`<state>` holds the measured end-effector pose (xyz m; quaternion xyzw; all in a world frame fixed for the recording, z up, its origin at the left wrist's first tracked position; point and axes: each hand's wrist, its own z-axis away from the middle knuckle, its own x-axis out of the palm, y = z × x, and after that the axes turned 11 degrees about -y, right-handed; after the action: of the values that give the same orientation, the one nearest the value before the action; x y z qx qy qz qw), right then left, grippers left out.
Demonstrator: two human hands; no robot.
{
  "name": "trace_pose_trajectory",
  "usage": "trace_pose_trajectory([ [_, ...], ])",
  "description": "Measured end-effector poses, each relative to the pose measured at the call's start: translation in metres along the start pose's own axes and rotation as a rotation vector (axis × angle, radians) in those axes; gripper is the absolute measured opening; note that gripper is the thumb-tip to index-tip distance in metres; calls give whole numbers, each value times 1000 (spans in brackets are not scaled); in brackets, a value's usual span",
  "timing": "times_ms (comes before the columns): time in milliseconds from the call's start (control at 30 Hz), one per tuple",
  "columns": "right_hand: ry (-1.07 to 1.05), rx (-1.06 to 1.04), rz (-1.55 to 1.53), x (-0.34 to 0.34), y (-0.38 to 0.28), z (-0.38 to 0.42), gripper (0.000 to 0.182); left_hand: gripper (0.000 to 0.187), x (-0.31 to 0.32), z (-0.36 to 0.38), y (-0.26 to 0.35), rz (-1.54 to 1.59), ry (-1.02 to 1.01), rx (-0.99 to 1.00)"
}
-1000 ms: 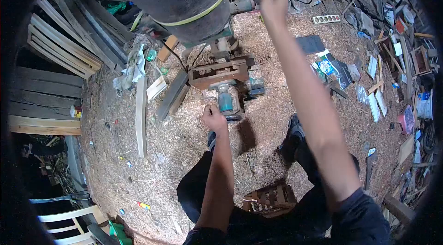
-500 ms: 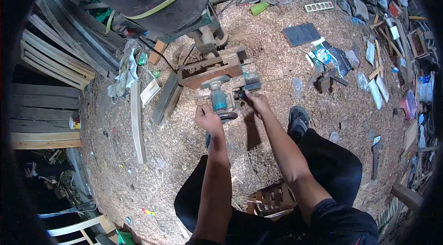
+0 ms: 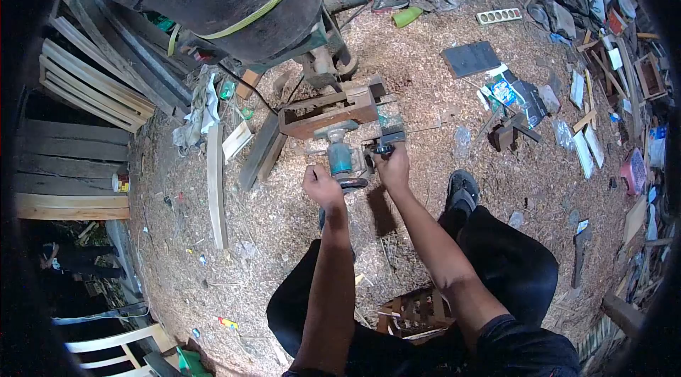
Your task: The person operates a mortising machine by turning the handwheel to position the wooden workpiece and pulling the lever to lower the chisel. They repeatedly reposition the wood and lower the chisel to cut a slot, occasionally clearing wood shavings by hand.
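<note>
My left hand (image 3: 322, 188) is closed in a fist just left of a dark handwheel (image 3: 352, 184); what its fingers hold, if anything, is hidden. Close above it is the teal cylindrical part (image 3: 340, 158) of a floor-standing machine. On the right side of that part, my right hand (image 3: 394, 168) has its fingers closed on a small black knob (image 3: 384, 149). A dark block (image 3: 391, 136) sits right above the knob. Behind both hands, an open brown box-like frame (image 3: 330, 122) belongs to or rests on the machine.
A big dark drum (image 3: 213, 4) with a yellow strap looms at the upper left. Wooden strips (image 3: 216, 189) lie on the shaving-covered floor. A dark panel (image 3: 471, 58) and a power strip (image 3: 499, 16) lie at the upper right. Another person (image 3: 71, 260) shows at lower left.
My right hand has turned more upright around the black knob. The left hand stays nearly in place. The whole view has shifted slightly, and a person now shows at the lower left.
</note>
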<state>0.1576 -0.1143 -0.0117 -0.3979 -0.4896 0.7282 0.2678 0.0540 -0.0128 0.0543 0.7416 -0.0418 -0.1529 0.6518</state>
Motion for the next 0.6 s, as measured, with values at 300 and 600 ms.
trace_pose_trajectory([
  [300,-45,222,-453,9,25,-16,69,31,1,1,4,-74,9,23],
  [600,-308,463,-946,13,48,-32,65,28,-2,1,0,11,11,17],
])
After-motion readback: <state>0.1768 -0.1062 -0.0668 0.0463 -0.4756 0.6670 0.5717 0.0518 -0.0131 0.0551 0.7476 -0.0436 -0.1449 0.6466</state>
